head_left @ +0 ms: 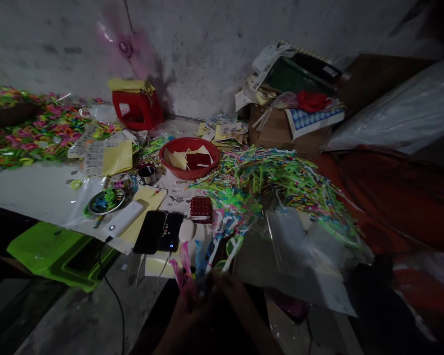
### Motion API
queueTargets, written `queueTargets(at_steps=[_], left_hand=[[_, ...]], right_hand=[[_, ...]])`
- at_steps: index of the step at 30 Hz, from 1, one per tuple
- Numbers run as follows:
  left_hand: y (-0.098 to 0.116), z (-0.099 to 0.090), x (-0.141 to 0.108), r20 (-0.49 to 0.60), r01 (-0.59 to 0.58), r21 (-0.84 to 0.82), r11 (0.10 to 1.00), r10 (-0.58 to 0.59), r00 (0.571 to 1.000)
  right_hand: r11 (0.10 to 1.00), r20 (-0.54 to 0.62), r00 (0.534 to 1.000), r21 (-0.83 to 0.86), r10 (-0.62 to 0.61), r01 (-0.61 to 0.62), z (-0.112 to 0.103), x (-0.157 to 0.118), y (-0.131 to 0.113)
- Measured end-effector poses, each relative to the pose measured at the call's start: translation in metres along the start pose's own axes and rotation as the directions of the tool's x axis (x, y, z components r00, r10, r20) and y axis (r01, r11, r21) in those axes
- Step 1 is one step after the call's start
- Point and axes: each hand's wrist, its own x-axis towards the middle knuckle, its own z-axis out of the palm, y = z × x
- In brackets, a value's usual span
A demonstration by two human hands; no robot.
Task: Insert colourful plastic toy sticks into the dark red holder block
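Hands: both sat low in the dark foreground, close together; the left hand (187, 315) and right hand (231, 301) each had a closed grip on a small bunch of coloured plastic strips (192, 264), pink, blue and white, fanning upward.
Strips' place: just in front of the phones, near the lower middle of the view.
Pile: a big heap of green, yellow and pink strips (277, 187) lay beyond the hands, on the right.
Phones: two dark phones (159, 231) lay side by side on the surface, cables trailing.
Bowl: a red bowl (189, 158) held paper scraps.
Stool: a red stool (136, 108) stood by the wall.
Box: a cardboard box (281, 130) carried papers.
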Motion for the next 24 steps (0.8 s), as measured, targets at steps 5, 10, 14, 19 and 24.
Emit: queueTargets(at_steps=[5, 10, 14, 19, 24], left_hand=[[-0.008, -0.018, 0.009, -0.042, 0.026, 0.005, 1.0, -0.026, 0.999], [-0.028, -0.032, 0.008, -0.161, 0.101, 0.013, 0.995, -0.097, 0.982], [-0.033, -0.03, 0.006, -0.238, -0.014, 0.057, 0.998, 0.027, 0.971], [-0.026, -0.024, 0.004, -0.184, -0.002, -0.02, 1.0, -0.002, 0.983], [-0.023, -0.03, 0.008, -0.185, 0.024, -0.065, 0.998, -0.036, 0.982]], right_hand=[[0.987, -0.035, 0.988, 0.06, 0.152, -0.149, -0.043, 0.027, -0.013], [0.989, -0.094, 0.993, -0.128, 0.069, -0.081, -0.077, 0.061, -0.01], [0.959, -0.055, 0.998, -0.279, 0.031, -0.045, -0.082, 0.07, -0.008], [0.93, -0.009, 1.0, -0.367, -0.007, 0.003, -0.077, 0.07, -0.009], [0.885, 0.067, 0.997, -0.465, 0.03, 0.005, -0.08, 0.079, -0.013]])
